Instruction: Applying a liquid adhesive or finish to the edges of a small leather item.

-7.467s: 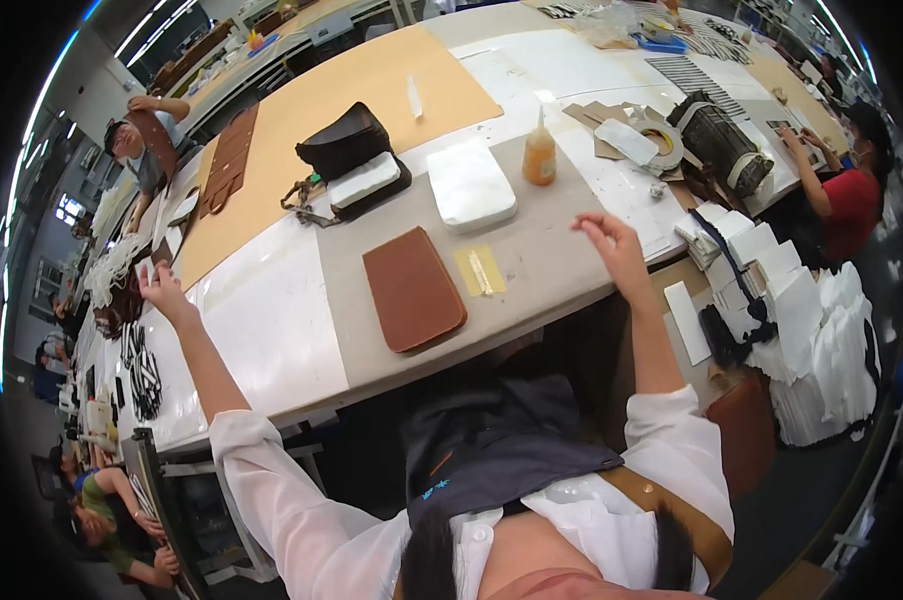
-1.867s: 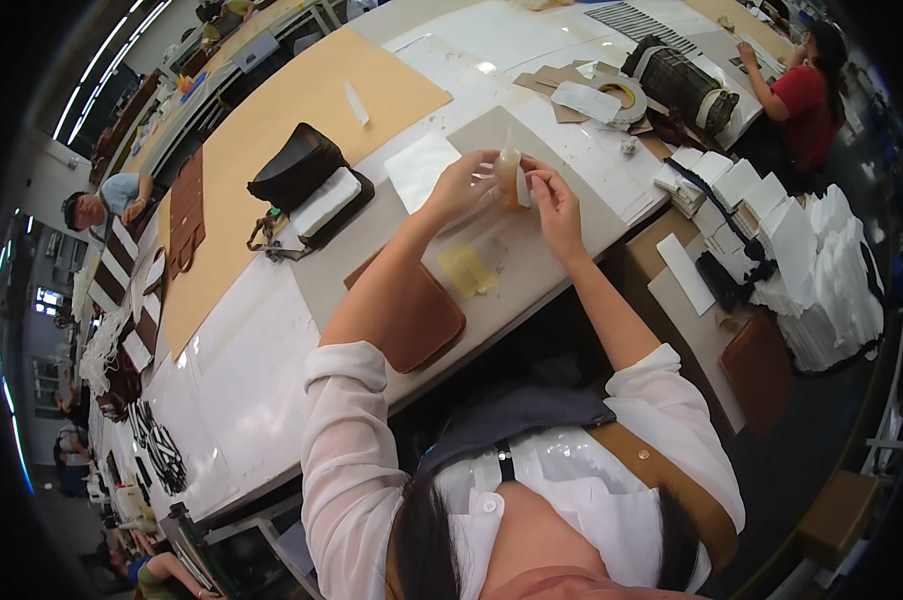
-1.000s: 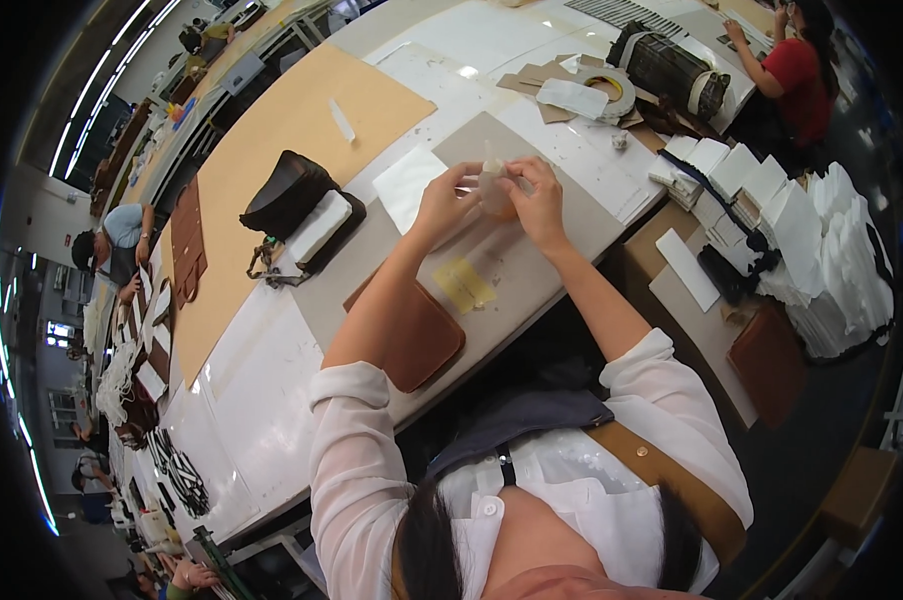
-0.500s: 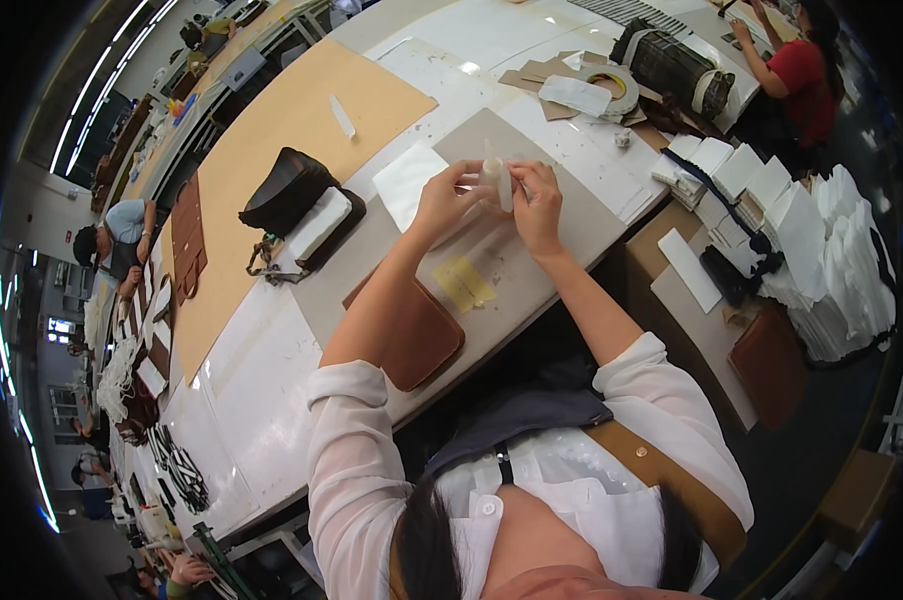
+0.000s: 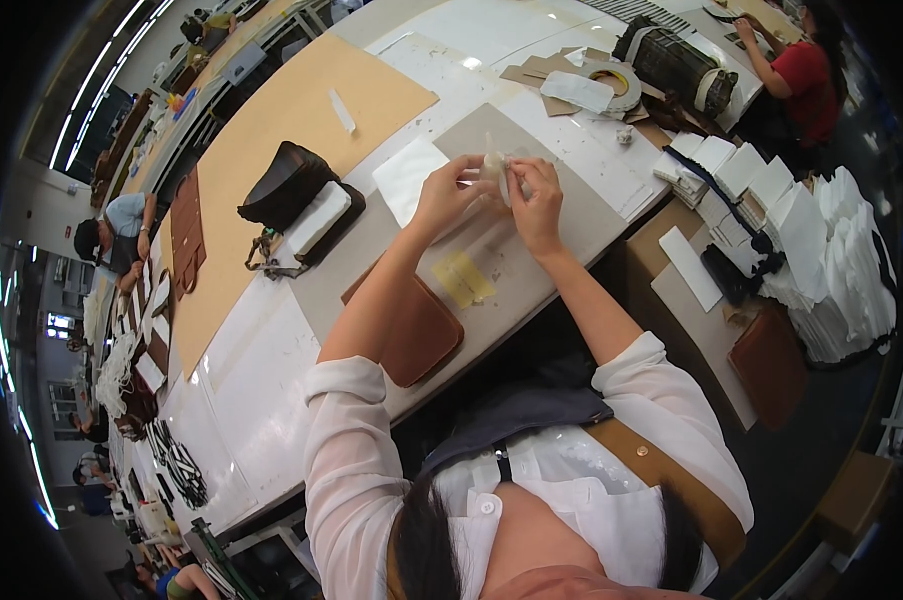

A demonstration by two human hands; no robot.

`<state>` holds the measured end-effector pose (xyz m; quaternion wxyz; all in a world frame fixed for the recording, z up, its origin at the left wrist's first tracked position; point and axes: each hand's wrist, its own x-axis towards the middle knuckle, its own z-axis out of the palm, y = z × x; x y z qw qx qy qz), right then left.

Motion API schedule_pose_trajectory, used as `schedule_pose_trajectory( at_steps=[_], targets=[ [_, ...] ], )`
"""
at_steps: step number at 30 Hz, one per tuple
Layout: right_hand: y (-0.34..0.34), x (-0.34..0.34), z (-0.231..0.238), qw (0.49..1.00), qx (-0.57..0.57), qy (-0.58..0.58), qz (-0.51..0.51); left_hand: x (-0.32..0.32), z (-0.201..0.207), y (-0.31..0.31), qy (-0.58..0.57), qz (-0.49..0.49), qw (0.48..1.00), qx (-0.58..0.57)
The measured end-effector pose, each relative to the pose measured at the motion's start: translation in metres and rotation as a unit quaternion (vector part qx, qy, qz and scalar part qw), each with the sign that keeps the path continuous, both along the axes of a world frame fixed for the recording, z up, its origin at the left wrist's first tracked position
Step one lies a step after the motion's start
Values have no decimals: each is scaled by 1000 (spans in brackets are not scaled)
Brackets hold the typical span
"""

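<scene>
Above the grey board (image 5: 582, 200) on the table, my two hands meet around a small translucent whitish object (image 5: 495, 166). It looks like a little plastic bottle, but fingers and blur hide its exact kind. My left hand (image 5: 448, 192) curls its fingers about the left side. At the right side, my right hand (image 5: 536, 198) pinches it between thumb and fingers. Beneath my left forearm lies a brown leather piece (image 5: 422, 335) with rounded corners. A yellow paper note (image 5: 463, 279) rests on the board, and a white sheet (image 5: 408, 180) lies beyond my left wrist.
Left of the board sits a dark leather bag (image 5: 290, 190) with a white pad. A tan sheet (image 5: 232, 180) spreads behind it. Tape rolls (image 5: 624, 88) and scraps lie far right, near a dark bundle (image 5: 677, 70). White stacks (image 5: 822, 250) stand right. Other people work around.
The whitish object has turned or tilted slightly between my fingers. My hands stay in nearly the same spot.
</scene>
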<state>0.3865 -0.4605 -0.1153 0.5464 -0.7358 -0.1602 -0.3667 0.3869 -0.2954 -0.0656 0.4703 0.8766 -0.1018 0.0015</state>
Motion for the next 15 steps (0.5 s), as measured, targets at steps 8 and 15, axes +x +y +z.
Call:
schedule_pose_trajectory(
  at_steps=[8,15],
  targets=[
    [1,13,3,1000,-13,-8,-20,0,3,-3,2,0,1000,-10],
    [-1,21,-3,1000,-2,26,-6,-1,1,-4,3,-2,1000,-13]
  ],
)
